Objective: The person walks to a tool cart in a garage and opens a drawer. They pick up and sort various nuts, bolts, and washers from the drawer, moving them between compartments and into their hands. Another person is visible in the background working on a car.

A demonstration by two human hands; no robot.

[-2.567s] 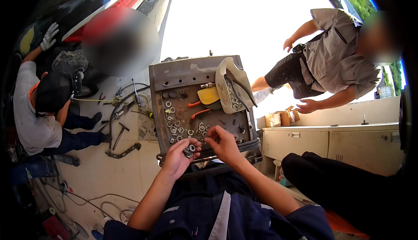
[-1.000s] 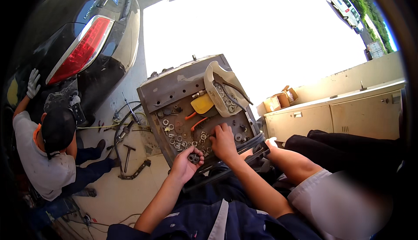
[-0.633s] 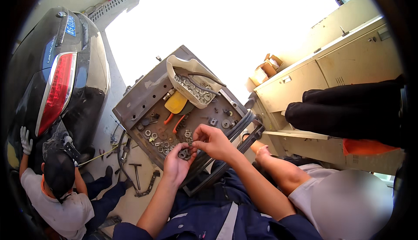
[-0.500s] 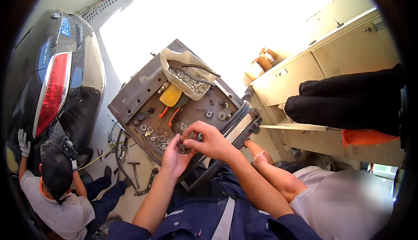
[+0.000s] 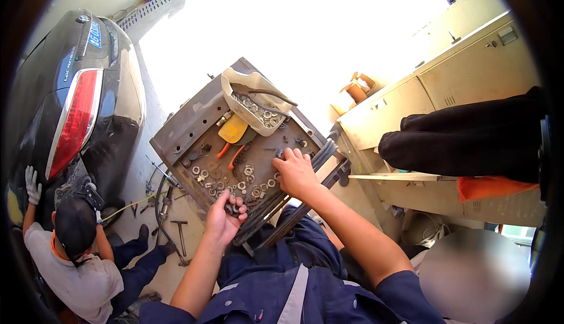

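My left hand [image 5: 222,221] is turned palm up at the near edge of a brown metal tray [image 5: 176,142]. Its fingers curl around several dark nuts [image 5: 232,209]. Over the tray's right part, my right hand [image 5: 296,174] reaches down with its fingers drawn together at a small metal piece [image 5: 278,153], mostly hidden by the fingertips. Loose nuts and washers [image 5: 249,171] lie between the two hands. A white plastic container [image 5: 228,92] with many more nuts and washers stands at the tray's far side, beside a yellow piece [image 5: 233,129] and orange-handled pliers [image 5: 235,156].
Black hoses [image 5: 320,159] run along the tray's right edge. Beige cabinets [image 5: 388,109] stand to the right, with cardboard boxes [image 5: 355,89] nearby. At left, a co-worker [image 5: 76,265] crouches by a dark car [image 5: 100,124]. A T-shaped tool [image 5: 181,239] lies on the floor; another person sits at lower right.
My hands have come apart. The right one has moved up and right onto the tray's parts, while the left has shifted slightly left and lower, keeping the nuts.
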